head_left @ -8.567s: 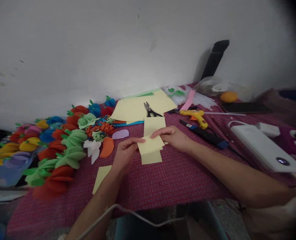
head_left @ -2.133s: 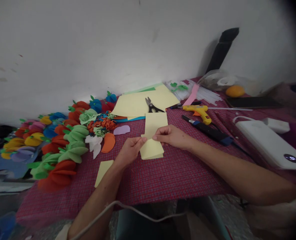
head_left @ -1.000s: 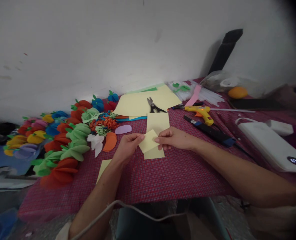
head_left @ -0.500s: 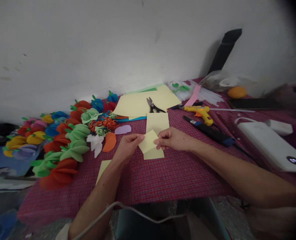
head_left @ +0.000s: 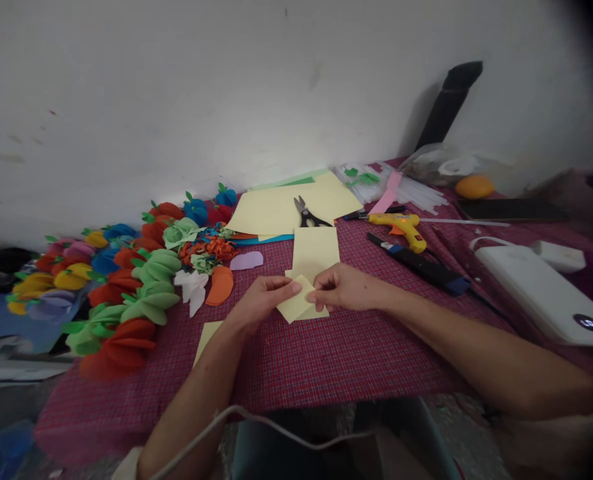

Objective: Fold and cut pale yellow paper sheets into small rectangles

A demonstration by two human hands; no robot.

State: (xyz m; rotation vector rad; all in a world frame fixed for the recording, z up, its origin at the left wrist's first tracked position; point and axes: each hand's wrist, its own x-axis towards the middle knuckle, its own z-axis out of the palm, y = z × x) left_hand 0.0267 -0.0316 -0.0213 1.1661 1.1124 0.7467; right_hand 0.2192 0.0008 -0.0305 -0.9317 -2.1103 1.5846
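Note:
A small yellow paper piece (head_left: 296,303) is held between both hands, tilted with one corner toward me. My left hand (head_left: 266,300) pinches its left edge between thumb and fingers. On the right side, my right hand (head_left: 337,288) pinches it with thumb and forefinger. Beneath and behind it, pale yellow paper (head_left: 316,248) lies on the checked cloth. Black-handled scissors (head_left: 309,213) rest open on a large yellow sheet (head_left: 266,208) farther back. Another yellow piece (head_left: 206,337) is partly hidden by my left forearm.
Colourful paper shapes (head_left: 156,267) crowd the left side of the cloth (head_left: 366,353). At the right are a yellow glue gun (head_left: 401,227), a black tool (head_left: 421,267), a white power bank (head_left: 546,293) and an orange fruit (head_left: 475,187). A white cable crosses near my lap.
Both hands have moved slightly toward me with the small yellow paper. My left thumb now lies farther over the paper, which appears narrower.

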